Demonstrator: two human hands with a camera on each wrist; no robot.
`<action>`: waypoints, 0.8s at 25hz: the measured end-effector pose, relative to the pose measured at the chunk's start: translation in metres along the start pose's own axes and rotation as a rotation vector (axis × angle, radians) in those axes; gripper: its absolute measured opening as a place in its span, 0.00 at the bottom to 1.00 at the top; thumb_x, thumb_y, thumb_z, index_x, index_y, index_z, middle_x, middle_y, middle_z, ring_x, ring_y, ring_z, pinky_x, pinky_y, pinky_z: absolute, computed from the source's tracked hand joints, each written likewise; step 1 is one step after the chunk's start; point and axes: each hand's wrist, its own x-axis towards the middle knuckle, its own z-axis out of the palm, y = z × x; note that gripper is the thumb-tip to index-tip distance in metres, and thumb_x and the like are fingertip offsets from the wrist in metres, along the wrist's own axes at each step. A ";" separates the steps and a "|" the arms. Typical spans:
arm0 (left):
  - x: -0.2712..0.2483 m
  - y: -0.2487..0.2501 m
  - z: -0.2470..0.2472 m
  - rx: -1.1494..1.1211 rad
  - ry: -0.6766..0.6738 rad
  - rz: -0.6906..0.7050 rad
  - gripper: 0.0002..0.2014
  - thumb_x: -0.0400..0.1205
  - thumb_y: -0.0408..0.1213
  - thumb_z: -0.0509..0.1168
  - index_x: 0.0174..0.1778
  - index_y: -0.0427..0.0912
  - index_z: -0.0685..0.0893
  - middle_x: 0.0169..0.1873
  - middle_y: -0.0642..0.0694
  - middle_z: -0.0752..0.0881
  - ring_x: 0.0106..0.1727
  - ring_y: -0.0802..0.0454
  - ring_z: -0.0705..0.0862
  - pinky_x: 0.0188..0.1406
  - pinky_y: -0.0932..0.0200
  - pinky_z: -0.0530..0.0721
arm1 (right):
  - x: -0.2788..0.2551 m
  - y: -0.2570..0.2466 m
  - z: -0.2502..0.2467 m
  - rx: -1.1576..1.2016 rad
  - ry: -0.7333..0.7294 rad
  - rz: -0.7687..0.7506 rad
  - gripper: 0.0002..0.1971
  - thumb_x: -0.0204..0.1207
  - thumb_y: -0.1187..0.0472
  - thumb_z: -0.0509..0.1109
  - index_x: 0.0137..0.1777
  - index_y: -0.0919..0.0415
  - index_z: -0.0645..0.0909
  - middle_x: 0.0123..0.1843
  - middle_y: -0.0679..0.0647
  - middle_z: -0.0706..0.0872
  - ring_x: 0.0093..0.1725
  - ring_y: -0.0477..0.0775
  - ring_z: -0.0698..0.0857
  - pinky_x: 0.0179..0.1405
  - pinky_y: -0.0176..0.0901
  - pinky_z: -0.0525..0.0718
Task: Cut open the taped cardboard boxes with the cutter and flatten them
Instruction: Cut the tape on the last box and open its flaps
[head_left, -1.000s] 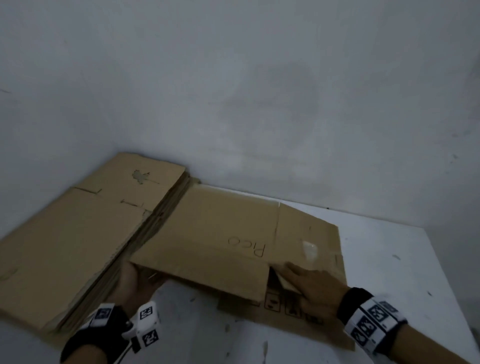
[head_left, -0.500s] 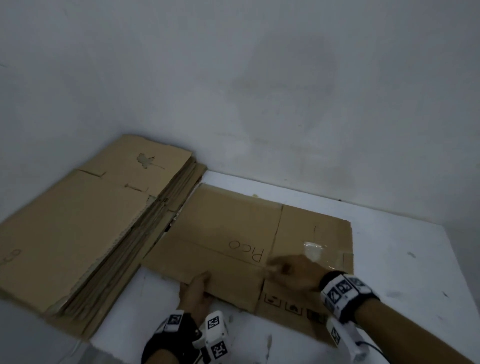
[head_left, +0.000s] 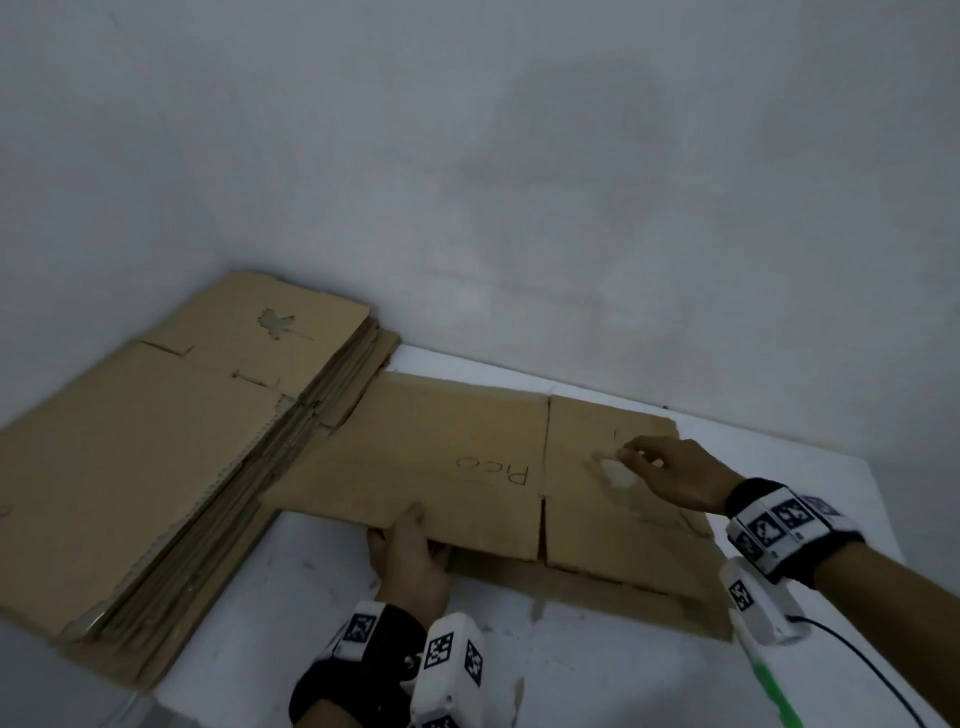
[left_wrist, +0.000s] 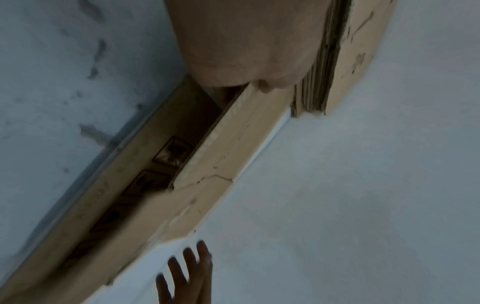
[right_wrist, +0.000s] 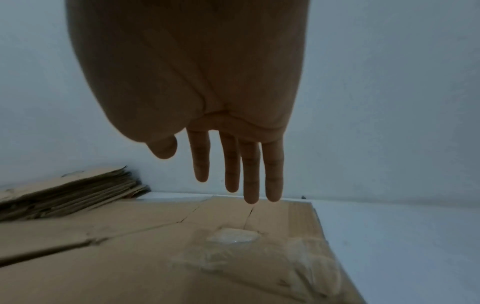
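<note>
My left hand grips the near edge of the flattened cardboard box, thumb on top, fingers tucked under. The box lies flat on the white table, reaching its far edge. Above its right flap, my right hand hovers with fingers straight. A stack of flattened boxes fills the far left corner.

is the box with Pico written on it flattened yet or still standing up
Flattened. The Pico box lies flat on the white table; only its near flap is slightly raised where the left hand grips it.

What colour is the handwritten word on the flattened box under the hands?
Black, on plain brown cardboard box; the writing shows best in the head view.
</note>
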 end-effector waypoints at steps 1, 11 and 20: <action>-0.011 0.001 0.014 -0.002 0.018 0.029 0.24 0.84 0.28 0.66 0.73 0.55 0.76 0.67 0.43 0.82 0.62 0.37 0.83 0.65 0.37 0.83 | -0.004 0.001 -0.005 -0.040 -0.002 -0.009 0.24 0.86 0.38 0.53 0.70 0.50 0.80 0.69 0.51 0.84 0.63 0.51 0.80 0.65 0.50 0.79; -0.073 0.059 0.097 0.269 -0.254 0.430 0.25 0.86 0.33 0.66 0.79 0.53 0.73 0.69 0.52 0.81 0.66 0.47 0.82 0.69 0.47 0.80 | -0.014 -0.019 -0.032 0.046 0.202 0.017 0.27 0.87 0.40 0.54 0.76 0.57 0.74 0.72 0.61 0.81 0.69 0.61 0.80 0.62 0.49 0.78; -0.088 0.189 0.084 0.446 -0.708 0.424 0.19 0.83 0.28 0.66 0.71 0.36 0.80 0.62 0.35 0.88 0.61 0.37 0.88 0.57 0.42 0.88 | 0.000 -0.077 -0.041 0.573 0.198 0.034 0.43 0.78 0.27 0.59 0.87 0.51 0.57 0.85 0.59 0.66 0.83 0.61 0.67 0.78 0.58 0.66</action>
